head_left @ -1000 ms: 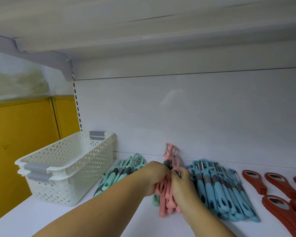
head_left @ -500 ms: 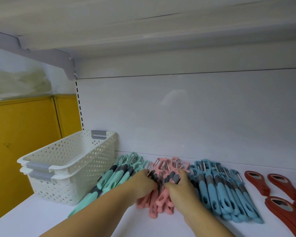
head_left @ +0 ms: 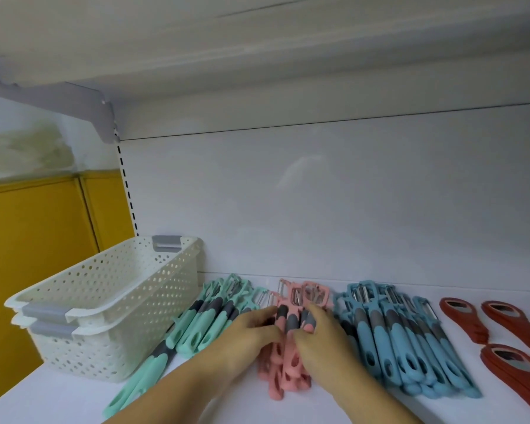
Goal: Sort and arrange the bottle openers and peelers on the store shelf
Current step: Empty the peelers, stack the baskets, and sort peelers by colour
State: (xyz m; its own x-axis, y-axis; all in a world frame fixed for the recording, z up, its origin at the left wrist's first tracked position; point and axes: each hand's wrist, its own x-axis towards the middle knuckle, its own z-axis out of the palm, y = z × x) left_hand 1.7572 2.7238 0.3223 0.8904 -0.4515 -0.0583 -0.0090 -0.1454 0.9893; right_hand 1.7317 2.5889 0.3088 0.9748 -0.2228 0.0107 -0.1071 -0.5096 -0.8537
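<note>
A: Pink peelers [head_left: 288,362]?

B: Under both hands, flat on the shelf [head_left: 58,402]. Long axis runs from the wrists toward the back wall, blades far. Left hand [head_left: 251,332] and right hand [head_left: 325,338] are close together, equally near, fingers curled on the grey grips.

A: Room?

B: Tight. Mint peelers [head_left: 208,319] just left, blue peelers [head_left: 392,338] just right.

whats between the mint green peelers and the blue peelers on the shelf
The pile of pink plastic peelers with grey grips, held by the left hand and right hand, in the head view.
</note>
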